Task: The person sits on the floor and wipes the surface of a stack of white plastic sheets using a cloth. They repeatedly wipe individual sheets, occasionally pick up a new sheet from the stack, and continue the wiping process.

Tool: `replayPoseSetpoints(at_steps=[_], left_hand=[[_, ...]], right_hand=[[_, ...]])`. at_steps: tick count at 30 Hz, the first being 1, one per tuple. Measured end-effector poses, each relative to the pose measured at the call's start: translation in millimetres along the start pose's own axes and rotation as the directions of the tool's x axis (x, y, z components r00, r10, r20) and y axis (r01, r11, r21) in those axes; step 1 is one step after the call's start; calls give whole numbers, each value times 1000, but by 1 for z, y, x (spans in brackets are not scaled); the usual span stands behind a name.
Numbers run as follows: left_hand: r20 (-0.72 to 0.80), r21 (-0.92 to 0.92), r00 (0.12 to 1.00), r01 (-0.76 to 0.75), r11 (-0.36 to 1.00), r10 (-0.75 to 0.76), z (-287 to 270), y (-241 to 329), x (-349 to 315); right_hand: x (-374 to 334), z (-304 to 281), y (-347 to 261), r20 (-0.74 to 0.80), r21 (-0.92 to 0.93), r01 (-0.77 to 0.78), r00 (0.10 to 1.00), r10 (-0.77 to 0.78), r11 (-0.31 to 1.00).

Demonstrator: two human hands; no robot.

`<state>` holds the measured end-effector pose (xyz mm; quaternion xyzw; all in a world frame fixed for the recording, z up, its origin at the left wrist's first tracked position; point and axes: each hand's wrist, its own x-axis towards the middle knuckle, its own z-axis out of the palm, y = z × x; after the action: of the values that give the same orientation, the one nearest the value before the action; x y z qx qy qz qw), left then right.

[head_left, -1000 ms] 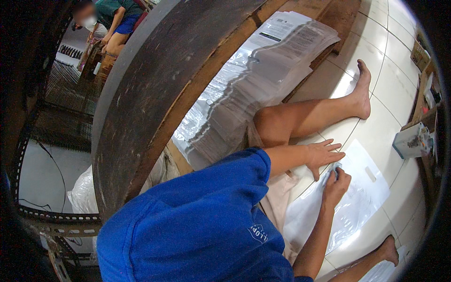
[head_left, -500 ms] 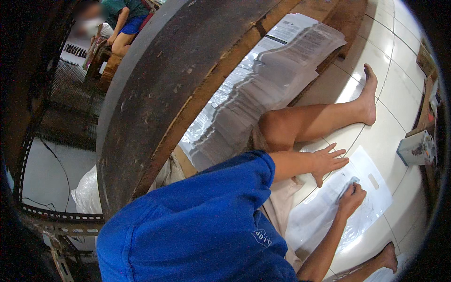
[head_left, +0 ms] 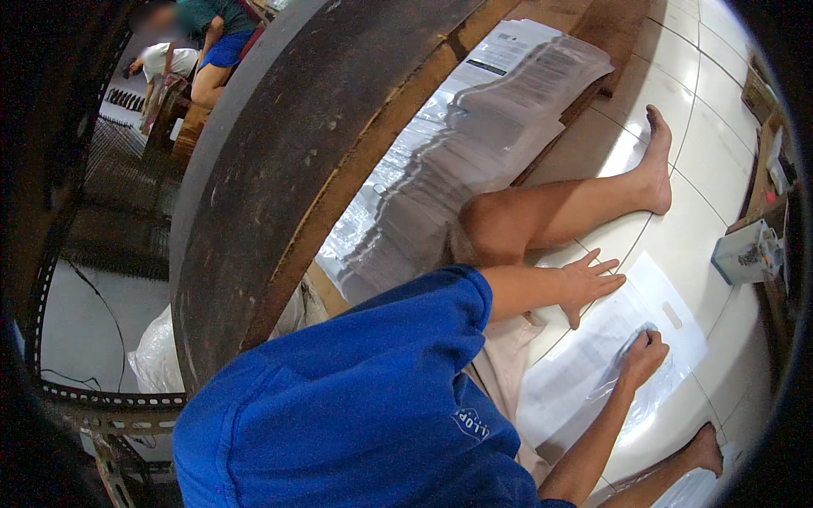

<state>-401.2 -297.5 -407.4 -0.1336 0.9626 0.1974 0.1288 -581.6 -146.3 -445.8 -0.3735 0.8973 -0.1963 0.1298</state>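
A whitish translucent plastic bag (head_left: 563,385) with a cut-out handle hole lies flat on the tiled floor in front of me. My left hand (head_left: 590,288) is open, fingers spread, resting at the edge of the bag on the side toward my bent knee. My right hand (head_left: 644,357) is closed on a small grey-blue wad of cloth (head_left: 633,339), pressed to the bag's surface below the handle hole. Faint printing shows on the bag beside the cloth. Part of the cloth is hidden under my fingers.
A large fanned stack of printed plastic bags (head_left: 508,110) lies beside my leg under a dark wooden bench top (head_left: 279,169). A pale square can (head_left: 745,258) stands at the right by wooden boards. People work at the far left, beyond a perforated metal frame (head_left: 102,396).
My right hand has slid a little right and down across the bag with the cloth. My left hand keeps its place on the bag's edge. The view has shifted slightly.
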Motion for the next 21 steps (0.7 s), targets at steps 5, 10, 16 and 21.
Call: replayPoseSetpoints(at_steps=[5,10,16,21], left_hand=[[17,-29,1000,5,1000,-5,-3,2,0],[-14,36,1000,-5,999,6,6,1,4],[-4,47,1000,-17,999,17,3,1,3],[11,61,1000,5,998,-6,5,4,3]], right_hand=[[-16,29,-80,33,191,172,983,-181,966],[9,25,-17,-39,34,78,996,-76,996],[-16,15,8,-137,92,227,967,-214,969],[-61,33,-61,48,95,225,972,-230,970]])
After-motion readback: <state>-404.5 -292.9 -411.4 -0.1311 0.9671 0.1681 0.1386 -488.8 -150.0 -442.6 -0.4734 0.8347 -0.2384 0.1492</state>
